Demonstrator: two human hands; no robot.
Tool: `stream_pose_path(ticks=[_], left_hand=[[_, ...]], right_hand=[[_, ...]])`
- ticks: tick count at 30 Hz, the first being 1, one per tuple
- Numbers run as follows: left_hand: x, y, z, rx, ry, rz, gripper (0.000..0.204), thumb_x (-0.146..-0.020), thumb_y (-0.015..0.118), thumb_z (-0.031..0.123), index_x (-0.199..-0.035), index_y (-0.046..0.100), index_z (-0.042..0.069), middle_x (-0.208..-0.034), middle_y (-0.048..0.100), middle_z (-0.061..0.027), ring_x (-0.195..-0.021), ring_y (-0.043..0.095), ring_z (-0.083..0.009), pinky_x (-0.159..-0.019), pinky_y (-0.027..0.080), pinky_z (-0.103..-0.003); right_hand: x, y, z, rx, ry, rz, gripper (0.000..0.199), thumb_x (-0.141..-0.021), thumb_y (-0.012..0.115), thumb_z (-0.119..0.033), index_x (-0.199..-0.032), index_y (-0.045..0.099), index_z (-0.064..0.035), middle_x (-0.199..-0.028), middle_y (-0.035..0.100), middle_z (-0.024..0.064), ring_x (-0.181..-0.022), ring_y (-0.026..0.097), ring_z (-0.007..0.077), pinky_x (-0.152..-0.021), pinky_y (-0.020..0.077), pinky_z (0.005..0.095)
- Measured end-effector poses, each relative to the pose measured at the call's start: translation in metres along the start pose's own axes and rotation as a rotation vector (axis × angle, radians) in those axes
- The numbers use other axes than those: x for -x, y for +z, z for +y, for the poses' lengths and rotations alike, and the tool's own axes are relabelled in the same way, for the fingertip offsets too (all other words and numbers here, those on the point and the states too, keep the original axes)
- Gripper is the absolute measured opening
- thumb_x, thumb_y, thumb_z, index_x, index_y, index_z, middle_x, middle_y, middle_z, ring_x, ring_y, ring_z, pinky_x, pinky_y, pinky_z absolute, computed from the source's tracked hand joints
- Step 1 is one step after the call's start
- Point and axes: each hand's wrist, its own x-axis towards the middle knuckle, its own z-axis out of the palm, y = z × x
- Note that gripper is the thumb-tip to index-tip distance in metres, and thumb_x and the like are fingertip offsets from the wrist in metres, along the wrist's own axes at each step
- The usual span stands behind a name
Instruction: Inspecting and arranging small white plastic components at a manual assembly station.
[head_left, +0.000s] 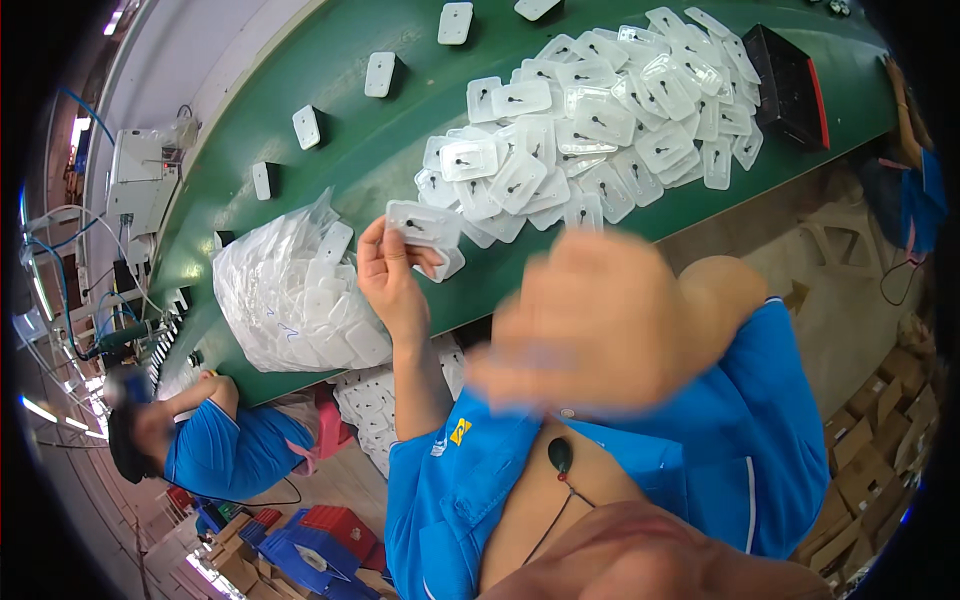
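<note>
My left hand (pixel 393 275) is closed on a translucent rectangular plastic tray (pixel 425 224) with a small black piece at its middle. It holds the tray by one end, above the near edge of the green table (pixel 335 125). Just under the held tray lies another translucent tray (pixel 449 264). My right hand (pixel 590 325) is raised close to the camera and smeared by motion. Its fingers and anything in them cannot be made out. Beyond it spreads a heap of similar trays (pixel 605 118), piled loosely on the table.
A bulging clear bag (pixel 290 290) of white pieces stands left of my left hand. Several white-topped blocks (pixel 380 75) sit along the table's far side. A black box (pixel 785 85) with a red edge borders the heap. Co-workers (pixel 235 445) are at the left and far right.
</note>
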Motion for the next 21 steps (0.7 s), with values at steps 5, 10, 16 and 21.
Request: stream_pose_path(ticks=[5, 10, 16, 21], left_hand=[[-0.008, -0.008, -0.002, -0.042, 0.032, 0.135, 0.022, -0.096, 0.047, 0.015, -0.109, 0.051, -0.001, -0.075, 0.058, -0.0074, -0.052, 0.050, -0.0093, -0.047, 0.038, -0.017], [-0.023, -0.023, -0.008, -0.098, 0.045, 0.203, 0.022, -0.096, 0.047, 0.018, -0.107, 0.054, 0.001, -0.074, 0.057, -0.0050, -0.052, 0.047, -0.0066, -0.046, 0.036, -0.016], [-0.066, -0.045, -0.027, -0.178, 0.059, 0.276, 0.021, -0.095, 0.048, 0.020, -0.103, 0.056, 0.003, -0.074, 0.057, -0.0039, -0.053, 0.046, -0.0049, -0.047, 0.035, -0.015], [-0.124, -0.074, -0.057, -0.560, 0.164, 0.251, 0.016, -0.092, 0.050, 0.017, -0.096, 0.060, 0.004, -0.074, 0.059, -0.0052, -0.058, 0.050, -0.0111, -0.053, 0.042, -0.023]], right_hand=[[-0.006, -0.002, -0.032, -0.089, -0.190, 0.034, 0.022, -0.075, 0.056, -0.008, -0.095, 0.066, -0.0093, -0.076, 0.054, 0.0007, -0.059, 0.042, 0.0095, -0.054, 0.0305, 0.0230], [-0.005, -0.018, -0.026, 0.056, -0.296, 0.081, 0.022, -0.074, 0.060, -0.009, -0.095, 0.068, -0.0112, -0.074, 0.053, 0.0007, -0.057, 0.039, 0.0086, -0.053, 0.0285, 0.0218], [0.008, -0.042, -0.012, -0.010, -0.334, 0.063, 0.019, -0.076, 0.062, -0.010, -0.092, 0.070, -0.0151, -0.073, 0.053, 0.0011, -0.057, 0.038, 0.0089, -0.052, 0.0271, 0.0209], [0.016, -0.090, 0.063, 0.291, 0.047, -0.074, 0.018, -0.077, 0.063, -0.013, -0.094, 0.067, -0.0143, -0.076, 0.059, -0.0033, -0.054, 0.043, 0.0130, -0.049, 0.0336, 0.0238]])
